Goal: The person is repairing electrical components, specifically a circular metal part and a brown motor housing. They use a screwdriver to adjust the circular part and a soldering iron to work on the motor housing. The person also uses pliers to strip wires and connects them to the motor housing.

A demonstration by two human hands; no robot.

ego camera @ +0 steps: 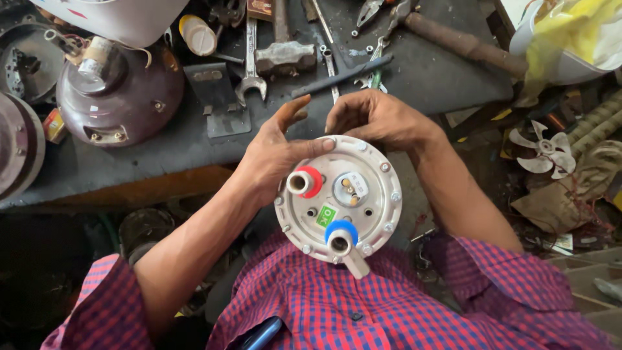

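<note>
A round cream-coloured flange plate (376,214) with bolts around its rim rests against my lap. It carries a stub pipe with a red collar (306,182), another with a blue collar (341,234), a central socket and a green sticker. My left hand (272,159) grips the plate's upper left edge, thumb lying across its top. At the top rim, my right hand (376,120) has its fingers curled over the far edge. Both hands hold the plate.
A dark workbench (427,71) lies beyond, strewn with a hammer (285,52), spanners (251,78), pliers and screws. A maroon dome-shaped housing (120,97) sits at left. A white fan blade (541,149) and scrap lie on the floor at right.
</note>
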